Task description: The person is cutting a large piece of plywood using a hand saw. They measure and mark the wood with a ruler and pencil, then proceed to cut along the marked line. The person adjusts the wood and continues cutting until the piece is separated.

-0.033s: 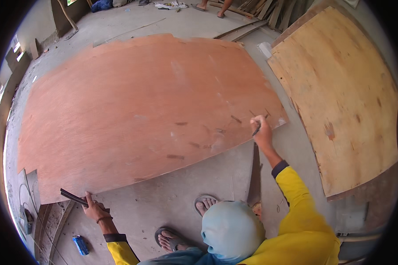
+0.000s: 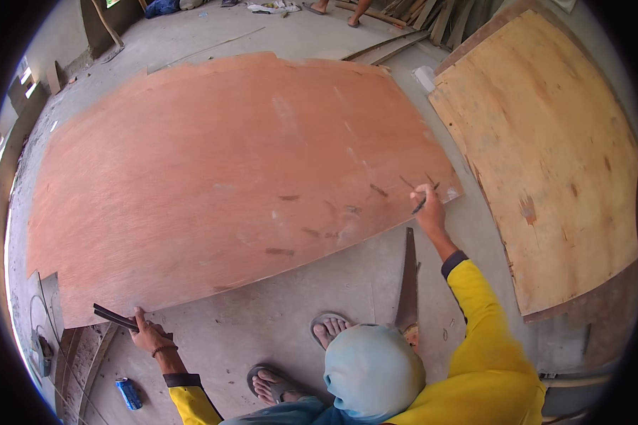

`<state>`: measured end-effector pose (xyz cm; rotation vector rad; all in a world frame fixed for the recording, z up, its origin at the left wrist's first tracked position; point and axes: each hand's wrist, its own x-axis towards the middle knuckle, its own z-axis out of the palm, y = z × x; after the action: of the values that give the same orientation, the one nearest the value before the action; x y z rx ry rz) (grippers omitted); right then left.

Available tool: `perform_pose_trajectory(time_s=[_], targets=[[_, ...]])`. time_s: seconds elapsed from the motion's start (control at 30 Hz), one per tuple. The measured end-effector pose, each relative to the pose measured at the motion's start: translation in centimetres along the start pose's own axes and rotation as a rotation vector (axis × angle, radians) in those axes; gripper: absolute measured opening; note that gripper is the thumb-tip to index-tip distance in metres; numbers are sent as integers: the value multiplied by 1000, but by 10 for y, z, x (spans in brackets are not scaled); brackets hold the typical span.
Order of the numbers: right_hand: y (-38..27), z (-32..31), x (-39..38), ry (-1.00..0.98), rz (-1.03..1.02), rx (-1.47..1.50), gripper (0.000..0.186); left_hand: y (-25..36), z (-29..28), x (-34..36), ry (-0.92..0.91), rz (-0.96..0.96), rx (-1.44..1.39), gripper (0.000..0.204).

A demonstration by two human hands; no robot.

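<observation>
A large reddish plywood sheet [image 2: 241, 149] lies flat on the concrete floor in front of me. My left hand [image 2: 149, 334] is at its near left edge, closed around a pair of dark narrow bars [image 2: 113, 316] whose kind I cannot make out. Over the sheet's near right corner, my right hand [image 2: 429, 211] grips a thin dark stick-like tool [image 2: 420, 205], perhaps a marking pencil. Several short dark marks or chips lie on the wood left of that hand. Just below it, a handsaw [image 2: 408, 287] rests on the floor, its blade pointing away from me.
A tan plywood sheet [image 2: 546, 163] lies to the right. Wooden planks [image 2: 390, 48] are piled at the far right, near another person's feet [image 2: 354, 20]. A blue can [image 2: 128, 394] and a cable [image 2: 49, 319] are at the lower left. My sandalled feet [image 2: 327, 329] stand near the sheet.
My right hand has shifted slightly to the right with its tool, uncovering more of the saw's tip. My left hand and the bars have moved a little left.
</observation>
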<state>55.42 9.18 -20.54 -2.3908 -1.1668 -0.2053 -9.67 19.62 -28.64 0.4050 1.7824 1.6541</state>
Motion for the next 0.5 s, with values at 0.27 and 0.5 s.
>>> perform_pose_trajectory(time_s=[0.27,0.5], targets=[[127,-4,46,-101,59,-134,31,34,-7,156,124,-9,76,31],[304,-33,46,31,550,-490,49,17,-47,65,-76,41,340,36]])
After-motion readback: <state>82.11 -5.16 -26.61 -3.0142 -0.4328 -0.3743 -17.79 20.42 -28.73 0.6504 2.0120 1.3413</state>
